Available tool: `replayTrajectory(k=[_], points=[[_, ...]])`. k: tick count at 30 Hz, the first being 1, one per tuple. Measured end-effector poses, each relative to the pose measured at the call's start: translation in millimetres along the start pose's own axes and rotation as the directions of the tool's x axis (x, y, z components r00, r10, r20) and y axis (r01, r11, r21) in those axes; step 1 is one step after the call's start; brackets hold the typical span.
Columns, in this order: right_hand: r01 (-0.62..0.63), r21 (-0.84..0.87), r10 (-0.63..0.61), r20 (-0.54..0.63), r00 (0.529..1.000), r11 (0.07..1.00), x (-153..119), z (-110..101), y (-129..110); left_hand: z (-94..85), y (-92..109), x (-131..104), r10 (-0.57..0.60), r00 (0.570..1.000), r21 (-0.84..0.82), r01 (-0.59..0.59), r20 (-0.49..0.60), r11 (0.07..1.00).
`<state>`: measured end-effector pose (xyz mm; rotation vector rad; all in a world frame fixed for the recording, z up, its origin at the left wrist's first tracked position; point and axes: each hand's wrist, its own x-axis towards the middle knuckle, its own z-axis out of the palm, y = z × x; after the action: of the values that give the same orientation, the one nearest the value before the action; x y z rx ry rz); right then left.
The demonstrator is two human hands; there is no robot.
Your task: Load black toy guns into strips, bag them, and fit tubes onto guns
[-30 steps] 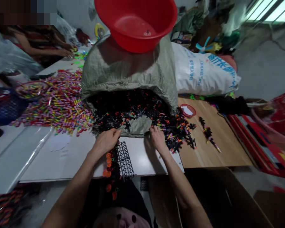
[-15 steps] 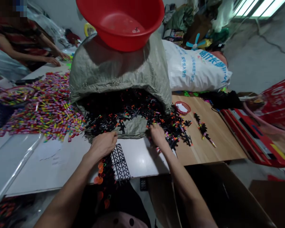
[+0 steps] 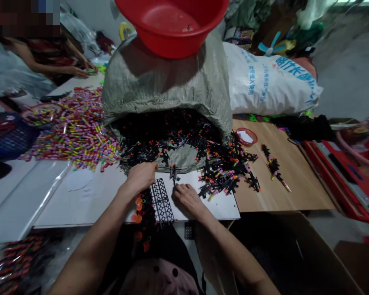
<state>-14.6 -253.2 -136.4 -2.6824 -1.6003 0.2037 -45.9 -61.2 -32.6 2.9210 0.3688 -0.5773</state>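
My left hand (image 3: 142, 179) is closed at the front edge of a grey-green woven sack (image 3: 169, 88); what its fingers grip is hidden. Palm down on the white tabletop, my right hand (image 3: 190, 199) has its fingers bent and slightly apart, tips beside a small black toy gun (image 3: 173, 174). Between the hands lies a black plastic lattice strip (image 3: 162, 200). Dark parts with orange round pieces (image 3: 137, 218) hang at the table edge below my left hand. Black toy guns with orange tips (image 3: 230, 164) spill from the sack's mouth.
A red basin (image 3: 172, 41) rests on top of the sack. Many colourful small tubes (image 3: 83, 135) are heaped at left, near a blue basket (image 3: 10, 135). A white sack (image 3: 270, 84) lies behind at right. Across the table, another person's hands (image 3: 83, 70) handle green pieces.
My right hand has moved left and nearer, from the sack's right front edge onto the white tabletop. My left hand stays by the sack edge. The view has shifted slightly.
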Motion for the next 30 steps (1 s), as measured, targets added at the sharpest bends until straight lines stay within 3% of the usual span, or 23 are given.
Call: replayTrajectory(k=[3,6,10,12,15,17,20,23,25,27,30], points=[[-0.164,0.068,0.166,-0.027,0.986,0.984,-7,13,1,2.2,-1,1,0.001,0.999,-0.001,-0.001,-0.033,1.000],[-0.379,0.116,0.378,0.027,0.925,0.918,-1,10,4,5.1,-2,4,-0.030,0.999,-0.001,0.030,-0.046,1.000],[-0.503,0.332,0.494,0.117,0.861,0.798,13,4,2,6.6,-3,1,-0.019,0.997,-0.076,0.013,-0.080,0.997],[-0.432,0.560,0.495,0.044,0.868,0.707,17,6,-2,5.7,-6,-3,-0.013,0.983,-0.160,-0.017,-0.181,0.987],[-0.168,0.824,0.496,-0.151,0.855,0.541,26,20,-18,4.0,-11,-7,-0.042,0.955,-0.194,-0.017,-0.294,0.981],[-0.081,0.901,0.513,-0.167,0.842,0.427,36,33,-32,4.3,-13,-6,-0.015,0.975,-0.165,-0.023,-0.221,0.986],[-0.106,0.945,0.573,-0.097,0.814,0.311,54,46,-45,6.9,-15,-1,0.043,0.996,-0.161,-0.056,-0.080,0.985],[-0.142,0.917,0.543,-0.091,0.835,0.372,67,46,-46,9.3,-15,4,0.019,0.996,-0.173,-0.034,-0.088,0.984],[-0.234,0.830,0.485,-0.049,0.873,0.506,69,40,-45,9.6,-15,4,0.015,0.996,-0.181,-0.030,-0.088,0.983],[-0.357,0.674,0.471,0.016,0.882,0.646,68,33,-46,9.1,-15,4,0.019,0.997,-0.197,-0.035,-0.081,0.980],[-0.410,0.482,0.455,0.025,0.890,0.774,66,22,-49,7.6,-14,4,-0.002,0.995,-0.245,-0.022,-0.099,0.969]])
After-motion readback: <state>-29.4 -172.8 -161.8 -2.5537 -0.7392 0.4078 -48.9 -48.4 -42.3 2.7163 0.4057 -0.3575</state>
